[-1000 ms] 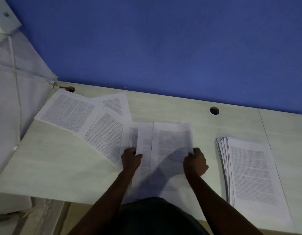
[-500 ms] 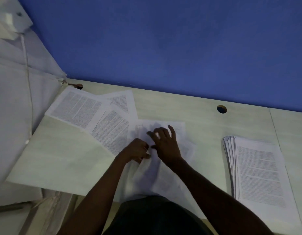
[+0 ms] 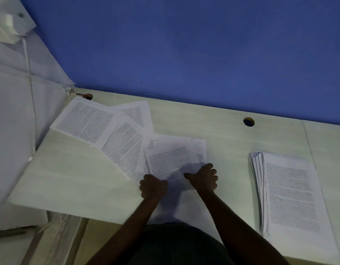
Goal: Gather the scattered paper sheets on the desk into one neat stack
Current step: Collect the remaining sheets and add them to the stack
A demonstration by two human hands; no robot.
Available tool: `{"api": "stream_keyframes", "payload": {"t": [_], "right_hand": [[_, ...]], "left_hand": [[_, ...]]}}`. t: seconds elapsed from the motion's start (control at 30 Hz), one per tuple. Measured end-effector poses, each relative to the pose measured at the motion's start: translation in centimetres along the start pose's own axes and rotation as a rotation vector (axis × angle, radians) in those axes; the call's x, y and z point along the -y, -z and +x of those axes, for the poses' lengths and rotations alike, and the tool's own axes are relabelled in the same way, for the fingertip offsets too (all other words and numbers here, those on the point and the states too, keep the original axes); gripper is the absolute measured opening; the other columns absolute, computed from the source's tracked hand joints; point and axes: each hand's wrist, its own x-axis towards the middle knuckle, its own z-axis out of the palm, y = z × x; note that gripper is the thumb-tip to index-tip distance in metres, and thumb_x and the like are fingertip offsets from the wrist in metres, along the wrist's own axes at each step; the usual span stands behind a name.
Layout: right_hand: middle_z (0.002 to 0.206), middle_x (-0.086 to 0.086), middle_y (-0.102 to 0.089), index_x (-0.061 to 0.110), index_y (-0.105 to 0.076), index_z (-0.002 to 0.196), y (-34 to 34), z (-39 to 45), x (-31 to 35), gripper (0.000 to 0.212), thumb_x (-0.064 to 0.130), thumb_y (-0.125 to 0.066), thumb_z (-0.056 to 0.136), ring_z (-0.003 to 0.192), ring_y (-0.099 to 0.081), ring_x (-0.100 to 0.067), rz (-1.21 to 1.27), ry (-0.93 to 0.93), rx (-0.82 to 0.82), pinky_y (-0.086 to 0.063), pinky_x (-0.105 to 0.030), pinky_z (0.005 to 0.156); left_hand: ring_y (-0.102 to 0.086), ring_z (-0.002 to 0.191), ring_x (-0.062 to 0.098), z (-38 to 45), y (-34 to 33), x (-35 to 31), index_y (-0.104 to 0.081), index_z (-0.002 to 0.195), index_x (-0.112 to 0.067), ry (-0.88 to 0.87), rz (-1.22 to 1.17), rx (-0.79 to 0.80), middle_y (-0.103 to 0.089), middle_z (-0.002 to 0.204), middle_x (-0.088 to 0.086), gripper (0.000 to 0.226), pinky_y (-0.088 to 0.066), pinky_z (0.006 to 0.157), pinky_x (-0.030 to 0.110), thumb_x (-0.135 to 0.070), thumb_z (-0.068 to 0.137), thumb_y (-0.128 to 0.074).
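Observation:
Printed paper sheets lie on a pale desk (image 3: 73,180). My left hand (image 3: 153,187) and my right hand (image 3: 204,177) both grip the near part of a small bundle of sheets (image 3: 171,161) at the desk's middle, fingers curled over the paper. Three more loose sheets fan out to the left: one (image 3: 85,122) near the corner, one (image 3: 125,148) overlapping it, one (image 3: 136,112) behind. A thick stack of sheets (image 3: 291,192) rests on the right side of the desk, its left edges fanned.
A blue wall rises behind the desk. Two round cable holes sit near the back edge, one (image 3: 248,121) right of centre, one (image 3: 88,96) at the left corner. White sheeting (image 3: 14,104) with a cord hangs at the left. A seam (image 3: 308,148) splits the desk at right.
My right hand drew back from the top of the middle sheets toward me and now grips their near right part. Those sheets have come together into one overlapping bundle; my left hand kept its hold.

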Motion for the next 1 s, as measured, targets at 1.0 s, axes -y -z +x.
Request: {"api": "stream_keyframes", "payload": {"t": [1.0], "right_hand": [[0.123, -0.018, -0.074, 0.006, -0.067, 0.129, 2.2, 3.5, -11.5, 0.076, 0.029, -0.096, 0.063, 0.111, -0.072, -0.04, 1.168, 0.042, 0.642, -0.058, -0.062, 0.095]], "left_hand": [[-0.069, 0.102, 0.032, 6.5, 9.5, -7.4, -0.061, 0.127, 0.004, -0.237, -0.882, 0.49, -0.067, 0.125, 0.022, 0.041, -0.064, 0.072, 0.043, 0.009, 0.087, -0.069]]}}
